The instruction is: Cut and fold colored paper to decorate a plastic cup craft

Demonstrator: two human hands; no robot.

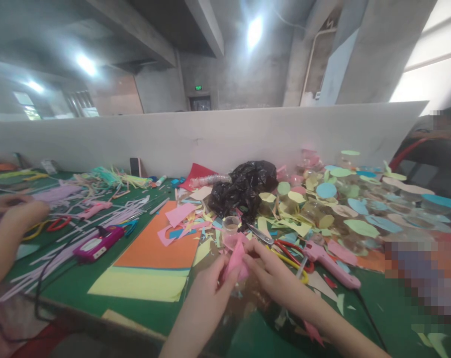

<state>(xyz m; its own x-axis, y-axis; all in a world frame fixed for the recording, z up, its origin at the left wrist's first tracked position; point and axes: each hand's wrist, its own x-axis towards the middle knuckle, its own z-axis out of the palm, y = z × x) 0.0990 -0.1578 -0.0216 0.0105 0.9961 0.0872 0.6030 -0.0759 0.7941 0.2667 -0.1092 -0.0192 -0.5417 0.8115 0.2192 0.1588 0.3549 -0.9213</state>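
Note:
A piece of pink paper (pixel 236 254), folded or bent up, is pinched between both of my hands over the near middle of the table. My left hand (pixel 215 279) grips its left and lower side, fingers curled around it. From the right, my right hand (pixel 266 266) holds the upper edge between thumb and fingers. A clear plastic cup (pixel 230 226) stands just beyond the paper. Scissors with red and yellow handles (pixel 285 246) lie to the right of my right hand, beside a pink hot glue gun (pixel 333 266).
Left of my hands lies a stack of orange and yellow paper (pixel 146 248), then a magenta device (pixel 98 243) with a cord. Beyond are a crumpled black plastic bag (pixel 245 186) and clear cups topped with coloured paper shapes (pixel 325 190). Another person's hands (pixel 16 214) are at far left.

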